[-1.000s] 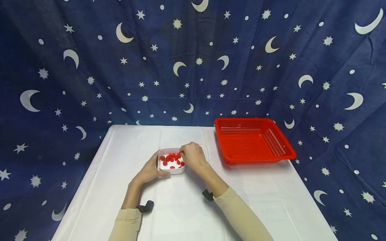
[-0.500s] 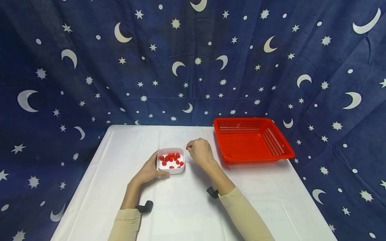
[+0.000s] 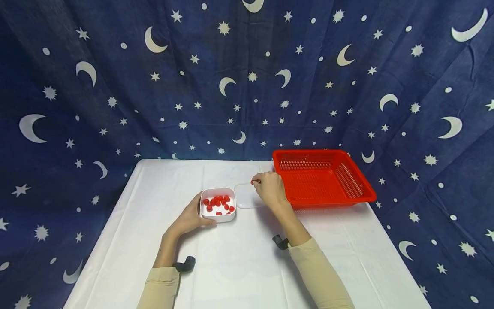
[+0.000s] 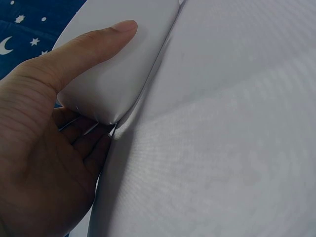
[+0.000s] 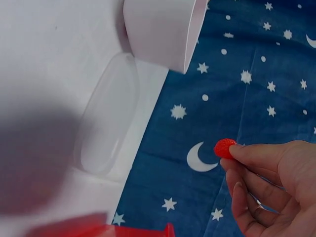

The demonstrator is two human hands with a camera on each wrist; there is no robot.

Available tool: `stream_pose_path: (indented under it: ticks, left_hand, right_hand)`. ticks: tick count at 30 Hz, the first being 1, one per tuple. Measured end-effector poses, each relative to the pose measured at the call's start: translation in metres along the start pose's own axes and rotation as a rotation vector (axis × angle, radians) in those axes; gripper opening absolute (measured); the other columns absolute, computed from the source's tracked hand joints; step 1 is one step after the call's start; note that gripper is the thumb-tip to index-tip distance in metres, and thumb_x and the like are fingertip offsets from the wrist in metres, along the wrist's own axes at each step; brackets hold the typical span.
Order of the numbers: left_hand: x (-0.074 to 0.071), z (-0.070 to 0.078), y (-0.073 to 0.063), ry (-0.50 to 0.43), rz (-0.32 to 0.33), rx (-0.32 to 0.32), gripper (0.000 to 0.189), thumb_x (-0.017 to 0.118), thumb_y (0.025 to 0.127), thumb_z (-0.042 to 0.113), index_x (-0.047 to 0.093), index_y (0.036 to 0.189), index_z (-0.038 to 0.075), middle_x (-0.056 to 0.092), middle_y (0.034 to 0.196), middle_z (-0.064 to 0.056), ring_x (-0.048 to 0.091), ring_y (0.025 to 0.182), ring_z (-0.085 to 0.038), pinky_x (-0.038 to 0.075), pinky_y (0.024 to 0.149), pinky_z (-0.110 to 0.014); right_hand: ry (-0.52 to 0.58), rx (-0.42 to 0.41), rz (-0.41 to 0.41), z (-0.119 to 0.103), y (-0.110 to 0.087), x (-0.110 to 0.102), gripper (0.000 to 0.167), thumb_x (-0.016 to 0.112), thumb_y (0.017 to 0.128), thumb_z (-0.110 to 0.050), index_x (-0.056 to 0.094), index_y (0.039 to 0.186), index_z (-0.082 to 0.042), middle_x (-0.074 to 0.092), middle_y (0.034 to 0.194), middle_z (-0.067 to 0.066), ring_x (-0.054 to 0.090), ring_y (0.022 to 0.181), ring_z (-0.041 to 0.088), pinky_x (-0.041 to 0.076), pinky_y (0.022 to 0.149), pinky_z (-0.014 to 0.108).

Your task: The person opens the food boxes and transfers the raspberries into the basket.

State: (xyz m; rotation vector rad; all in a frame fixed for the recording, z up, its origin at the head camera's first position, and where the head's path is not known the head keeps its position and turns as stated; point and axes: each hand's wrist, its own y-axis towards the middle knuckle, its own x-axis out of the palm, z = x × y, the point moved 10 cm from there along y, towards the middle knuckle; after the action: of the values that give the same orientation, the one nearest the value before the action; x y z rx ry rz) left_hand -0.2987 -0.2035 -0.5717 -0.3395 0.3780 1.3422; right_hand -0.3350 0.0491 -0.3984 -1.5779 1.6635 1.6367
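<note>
A white square container (image 3: 218, 218) stands on the table with several red raspberries (image 3: 218, 201) inside. My left hand (image 3: 190, 218) grips its left side; the left wrist view shows the thumb (image 4: 98, 47) lying along the near wall and the other fingers round the far side. Between thumb and fingertips, my right hand (image 3: 271, 189) pinches one raspberry (image 5: 225, 148), held up in the air to the right of the container, near the red basket's left edge. A clear, flat lid (image 3: 248, 196) lies on the table just right of the container.
A red perforated plastic basket (image 3: 328, 201) sits at the table's back right, partly behind my right hand. A white cloth covers the table (image 3: 231, 262). A dark blue curtain (image 3: 216, 56) with moons and stars hangs behind and at the sides.
My right hand has lifted a raspberry out of the container and carried it rightward over the lid towards the basket, uncovering the lid. The left hand has stayed on the container.
</note>
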Motion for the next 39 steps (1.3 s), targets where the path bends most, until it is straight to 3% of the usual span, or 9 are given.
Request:
stream_pose_path:
  ticks: [14,39]
  left_hand:
    - [0.001,-0.007,0.002,0.028,-0.003,-0.051,0.132,0.099,0.064,0.041,0.021,0.166,0.015,0.031,0.169,-0.011,0.024,0.157,-0.036,0.024,0.124,-0.062]
    - [0.001,-0.003,0.002,0.02,-0.008,-0.009,0.131,0.1,0.064,0.037,0.02,0.166,0.011,0.033,0.168,-0.013,0.026,0.156,-0.036,0.023,0.125,-0.06]
  right_hand:
    - [0.015,0.059,0.048,0.032,-0.002,-0.024,0.008,0.081,0.088,-0.008,0.086,0.09,-0.013,0.079,0.079,0.002,0.071,0.072,0.031,0.058,0.067,0.044]
    - [0.011,0.198,0.117,0.092,-0.016,-0.055,0.01,0.08,0.089,-0.008,0.085,0.098,-0.007,0.079,0.083,0.009,0.074,0.077,0.033,0.06,0.073,0.049]
